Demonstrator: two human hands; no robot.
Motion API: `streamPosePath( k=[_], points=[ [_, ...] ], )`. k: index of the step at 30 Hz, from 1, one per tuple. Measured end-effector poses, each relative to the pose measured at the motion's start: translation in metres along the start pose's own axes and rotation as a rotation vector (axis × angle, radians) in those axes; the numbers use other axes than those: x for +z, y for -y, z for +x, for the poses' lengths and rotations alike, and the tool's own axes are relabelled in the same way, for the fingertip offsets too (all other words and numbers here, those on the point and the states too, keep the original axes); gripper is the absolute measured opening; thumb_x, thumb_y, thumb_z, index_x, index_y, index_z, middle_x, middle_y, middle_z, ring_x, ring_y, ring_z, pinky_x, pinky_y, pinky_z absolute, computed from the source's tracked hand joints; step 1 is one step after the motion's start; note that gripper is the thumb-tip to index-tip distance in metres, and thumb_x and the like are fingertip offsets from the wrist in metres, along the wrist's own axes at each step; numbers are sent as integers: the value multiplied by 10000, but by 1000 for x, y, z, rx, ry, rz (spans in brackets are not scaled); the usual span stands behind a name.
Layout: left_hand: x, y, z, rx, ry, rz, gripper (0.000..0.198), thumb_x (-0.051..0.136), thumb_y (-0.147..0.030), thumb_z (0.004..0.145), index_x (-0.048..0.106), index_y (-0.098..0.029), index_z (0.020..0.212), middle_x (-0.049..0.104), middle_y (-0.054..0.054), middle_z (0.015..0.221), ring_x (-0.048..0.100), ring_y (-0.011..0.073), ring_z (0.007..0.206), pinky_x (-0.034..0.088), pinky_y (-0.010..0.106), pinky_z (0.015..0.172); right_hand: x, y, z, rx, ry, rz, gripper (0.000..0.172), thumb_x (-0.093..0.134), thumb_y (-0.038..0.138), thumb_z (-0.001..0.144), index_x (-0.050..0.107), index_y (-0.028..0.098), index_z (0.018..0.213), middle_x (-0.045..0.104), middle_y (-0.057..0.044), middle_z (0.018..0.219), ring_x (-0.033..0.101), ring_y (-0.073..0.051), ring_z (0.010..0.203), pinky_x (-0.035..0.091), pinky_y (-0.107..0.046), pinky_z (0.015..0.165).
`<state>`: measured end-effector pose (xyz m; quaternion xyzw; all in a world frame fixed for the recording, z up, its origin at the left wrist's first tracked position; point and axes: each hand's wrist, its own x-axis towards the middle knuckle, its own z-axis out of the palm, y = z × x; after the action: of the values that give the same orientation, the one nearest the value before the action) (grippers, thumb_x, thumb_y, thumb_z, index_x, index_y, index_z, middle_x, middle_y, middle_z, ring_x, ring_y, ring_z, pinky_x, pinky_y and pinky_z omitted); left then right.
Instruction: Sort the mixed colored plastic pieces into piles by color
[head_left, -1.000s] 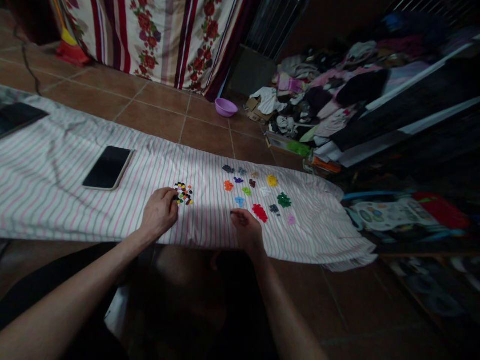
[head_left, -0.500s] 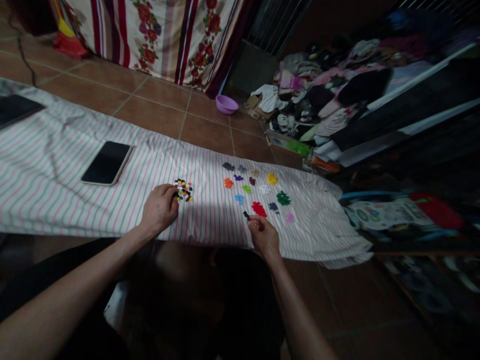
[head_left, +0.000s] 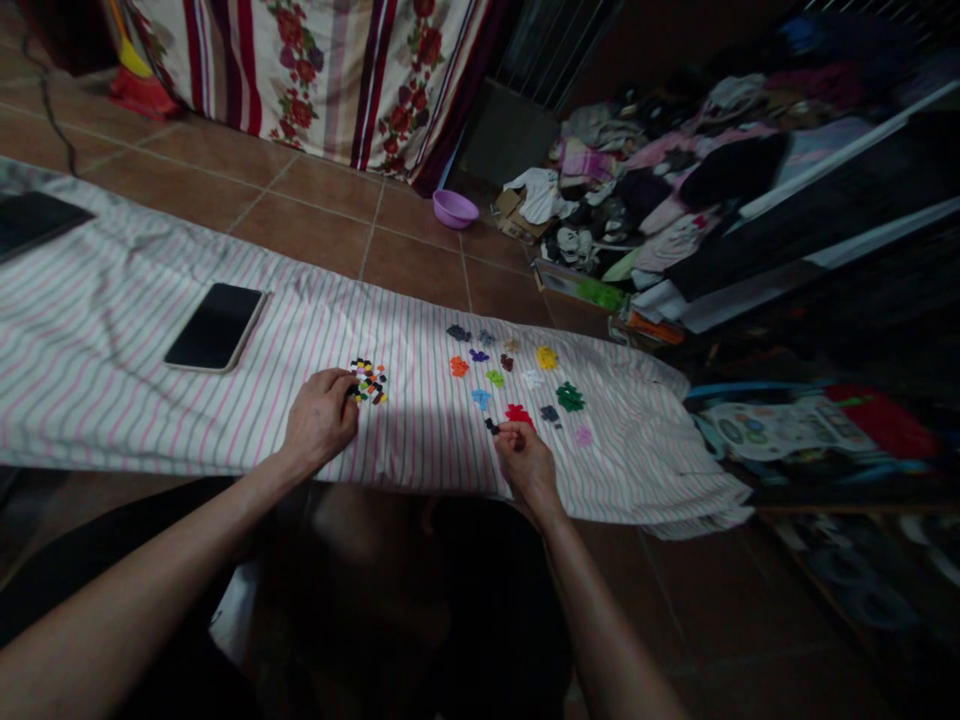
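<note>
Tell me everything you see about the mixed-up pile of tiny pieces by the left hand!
The mixed pile is a loose scatter of tiny pieces, maybe plastic: black, yellow, orange, white and green ones. They lie on the striped cloth, to the right of the phone in the picture. The left hand has its fingertips at the pile's near-left edge. The pieces' exact shapes are too small to tell.

One left hand (head_left: 321, 412) and one right hand (head_left: 529, 462) are seen. One mixed-colour pile (head_left: 369, 384), three grey piles (head_left: 458, 333), one black cluster (head_left: 491, 426) and eleven other single-colour piles (head_left: 570, 397) are counted on one striped cloth (head_left: 300, 330). One phone (head_left: 215, 327), one dark flat device (head_left: 37, 222), one purple bowl (head_left: 455, 211) and one floral curtain (head_left: 330, 70) are also counted. What makes up each pile is too small to be counted one by one.
</note>
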<state>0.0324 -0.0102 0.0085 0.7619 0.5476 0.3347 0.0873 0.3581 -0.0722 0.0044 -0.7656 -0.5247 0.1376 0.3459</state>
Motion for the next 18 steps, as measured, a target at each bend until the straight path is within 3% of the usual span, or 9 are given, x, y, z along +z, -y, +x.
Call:
streamPosePath(
  k=[6,10,18],
  points=[
    [2,2,0,13,-4,-1,309,423,-201,845,630,-148,1067,638,146,1143,570,289,1083,474,463,976,-4,2,1,-83,9,-41,349,594,402,716,656,184,981,658,-65,875,582,-169,663,503,-343,691],
    [2,3,0,24,-3,6,310,417,-201,848,631,-131,1060,638,160,1141,568,295,1077,474,465,973,-6,12,1,-200,81,-61,389,560,373,785,679,195,1110,635,-92,952,583,-186,723,509,-370,732],
    [1,1,1,12,2,-5,316,429,-198,834,636,-158,1069,639,145,1137,573,297,1074,483,485,957,-1,14,2,-256,105,-72,281,553,345,818,727,218,999,624,-83,908,575,-193,718,515,-383,737]
  ],
)
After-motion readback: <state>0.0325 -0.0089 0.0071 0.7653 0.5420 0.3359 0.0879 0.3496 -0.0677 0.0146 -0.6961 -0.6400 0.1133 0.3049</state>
